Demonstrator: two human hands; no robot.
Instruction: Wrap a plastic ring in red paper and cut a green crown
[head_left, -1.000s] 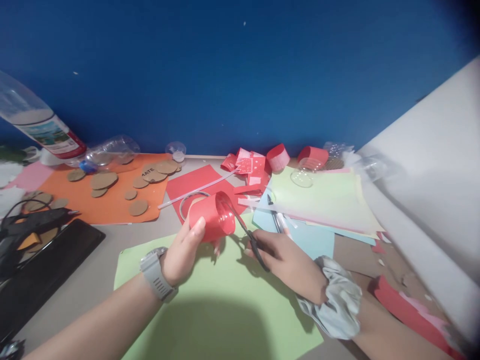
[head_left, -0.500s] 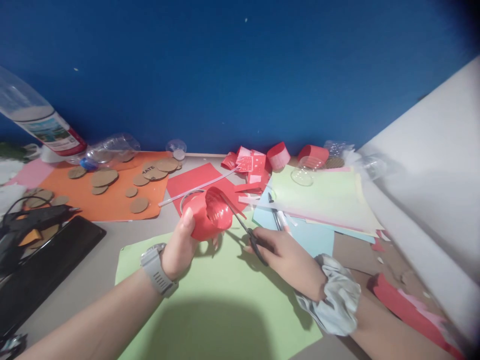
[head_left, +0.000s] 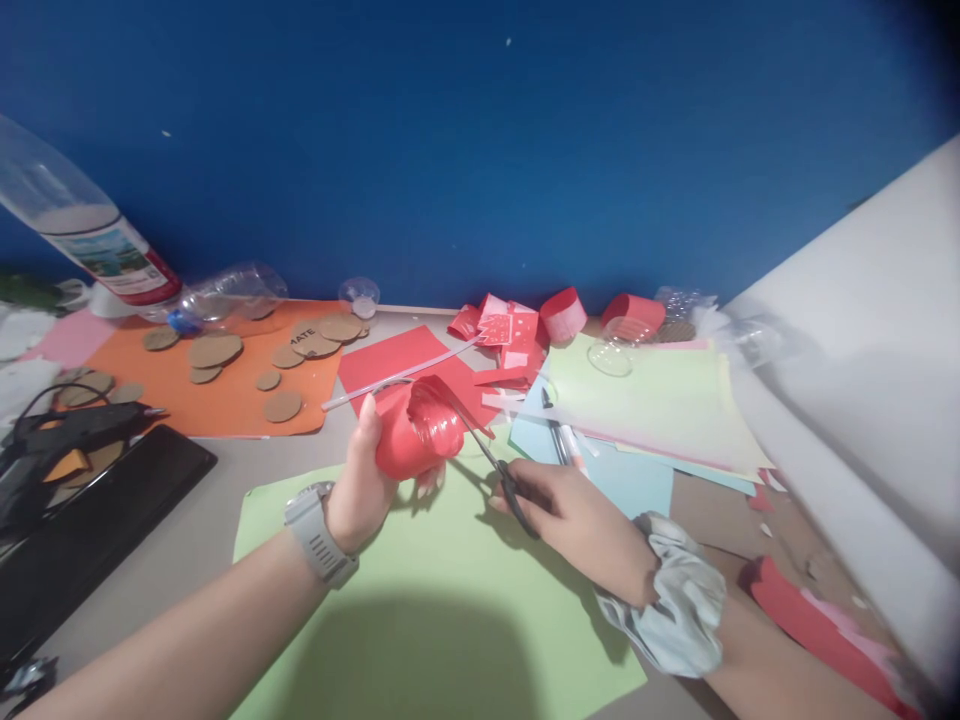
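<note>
Leaning bottle: a tall clear plastic bottle with a landscape label and red base (head_left: 112, 250) slants at the far left, near the blue wall (head_left: 480, 150).
Dark gear: a black corded tool shaped like a glue gun (head_left: 79, 430) lies just beyond a glossy black flat slab (head_left: 112, 530) on the grey bench (head_left: 217, 510).
Orange sheet: orange paper (head_left: 217, 400) bears round brown cardboard discs (head_left: 283, 406); a clear plastic bottle with a blue cap (head_left: 247, 290) lies on its side along its far edge.
Left hand: wearing a grey wristwatch (head_left: 321, 535), the left hand (head_left: 360, 495) curls around the cylinder, thumb along its left side, other fingers partly hidden beneath.
Cylinder: the short red cylinder with a shiny clear lining (head_left: 401, 440) is tilted, its open end toward the right, above a light green paper sheet (head_left: 420, 570).
Scissors: the black-handled metal scissors (head_left: 510, 490) point up and left, blades at the open rim; whether the blades are parted, I cannot tell.
Right hand: below a pale grey fabric scrunchie (head_left: 679, 595), the right hand (head_left: 574, 515) has its fingers closed on the scissor handles.
Far right: a stack of pale green paper (head_left: 645, 400) lies near torn red paper (head_left: 810, 610).
</note>
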